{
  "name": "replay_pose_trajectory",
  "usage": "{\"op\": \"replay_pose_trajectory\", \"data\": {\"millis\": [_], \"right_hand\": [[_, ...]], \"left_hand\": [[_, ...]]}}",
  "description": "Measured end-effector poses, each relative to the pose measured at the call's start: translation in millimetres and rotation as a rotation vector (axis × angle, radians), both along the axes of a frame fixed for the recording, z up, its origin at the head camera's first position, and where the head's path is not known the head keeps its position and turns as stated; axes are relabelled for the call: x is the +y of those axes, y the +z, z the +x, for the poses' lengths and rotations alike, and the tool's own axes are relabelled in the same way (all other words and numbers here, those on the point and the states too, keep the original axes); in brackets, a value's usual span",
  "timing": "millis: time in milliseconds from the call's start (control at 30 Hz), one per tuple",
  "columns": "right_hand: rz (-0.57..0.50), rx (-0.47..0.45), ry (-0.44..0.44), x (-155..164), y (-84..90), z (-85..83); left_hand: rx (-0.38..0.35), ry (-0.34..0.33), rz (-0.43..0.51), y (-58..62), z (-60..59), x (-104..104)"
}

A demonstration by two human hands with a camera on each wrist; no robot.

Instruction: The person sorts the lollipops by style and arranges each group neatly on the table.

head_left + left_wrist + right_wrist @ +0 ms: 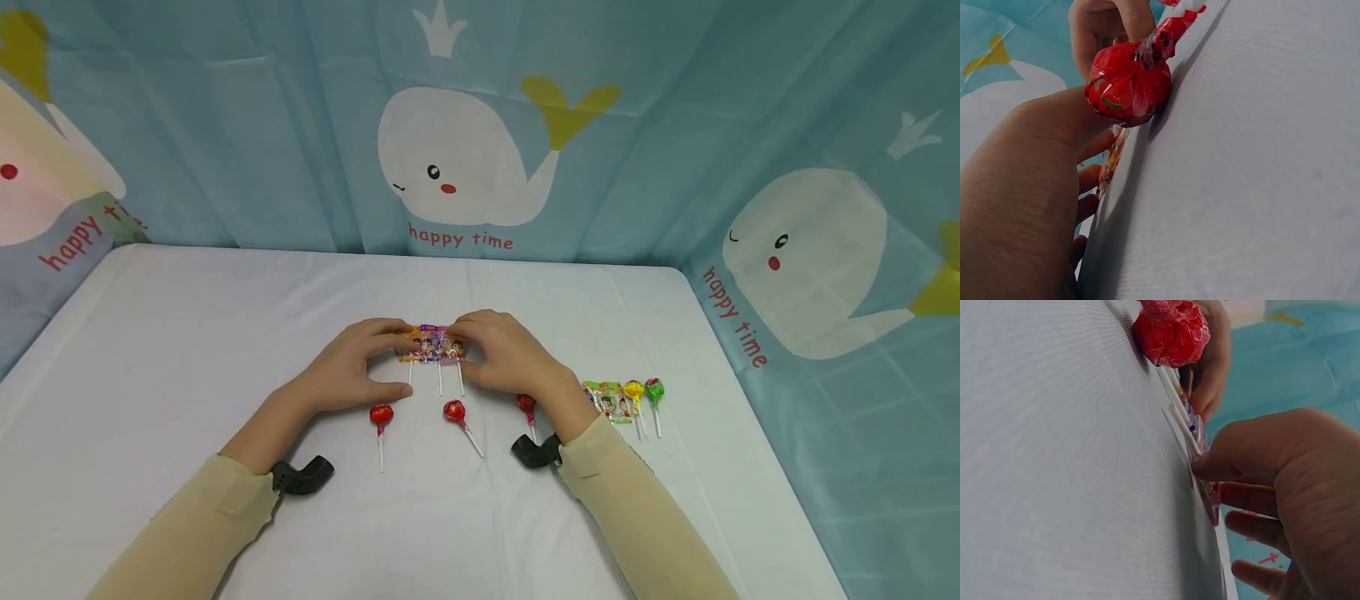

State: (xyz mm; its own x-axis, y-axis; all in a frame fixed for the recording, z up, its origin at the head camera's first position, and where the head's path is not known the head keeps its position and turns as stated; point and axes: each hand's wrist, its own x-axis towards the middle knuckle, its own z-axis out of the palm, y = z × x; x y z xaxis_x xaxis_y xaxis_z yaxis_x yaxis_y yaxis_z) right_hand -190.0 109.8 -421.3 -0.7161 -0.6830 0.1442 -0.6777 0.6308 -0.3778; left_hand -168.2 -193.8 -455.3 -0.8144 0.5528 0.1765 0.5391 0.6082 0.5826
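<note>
Flat lollipops in printed orange and purple wrappers lie side by side at mid-table, white sticks toward me. My left hand reaches in from the left; its fingers touch the orange wrapper's end, while the thumb lies apart, beside a stick. From the other side my right hand pinches the purple wrapper at the right end between thumb and index finger, its other fingers spread. Closer to me lie red round lollipops: one on the left, one in the middle, and one partly behind the right wrist.
Right of my right forearm, a green-wrapped flat lollipop, a yellow round lollipop and a green round lollipop stand in a row. A white cloth covers the table. A blue whale-print curtain hangs along its back and sides.
</note>
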Motion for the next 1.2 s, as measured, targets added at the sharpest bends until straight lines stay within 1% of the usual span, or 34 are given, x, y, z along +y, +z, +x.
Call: {"op": "replay_pose_trajectory", "data": {"millis": [200, 500, 833, 1200], "right_hand": [[-0.02, -0.003, 0.006, 0.4, 0.7, 0.0], [-0.018, -0.011, 0.006, 0.2, 1.1, 0.0], [-0.048, -0.001, 0.025, 1.6, -0.6, -1.3], [-0.027, -0.004, 0.026, 0.0, 0.3, 0.7]], "left_hand": [[-0.006, 0.0, -0.004, 1.5, 0.5, 0.4], [-0.011, 0.003, -0.002, 1.6, 0.6, 0.6], [-0.008, 0.004, -0.004, -1.7, -0.8, 0.2], [-0.013, 0.004, -0.006, -1.2, -0.9, 0.4]]}}
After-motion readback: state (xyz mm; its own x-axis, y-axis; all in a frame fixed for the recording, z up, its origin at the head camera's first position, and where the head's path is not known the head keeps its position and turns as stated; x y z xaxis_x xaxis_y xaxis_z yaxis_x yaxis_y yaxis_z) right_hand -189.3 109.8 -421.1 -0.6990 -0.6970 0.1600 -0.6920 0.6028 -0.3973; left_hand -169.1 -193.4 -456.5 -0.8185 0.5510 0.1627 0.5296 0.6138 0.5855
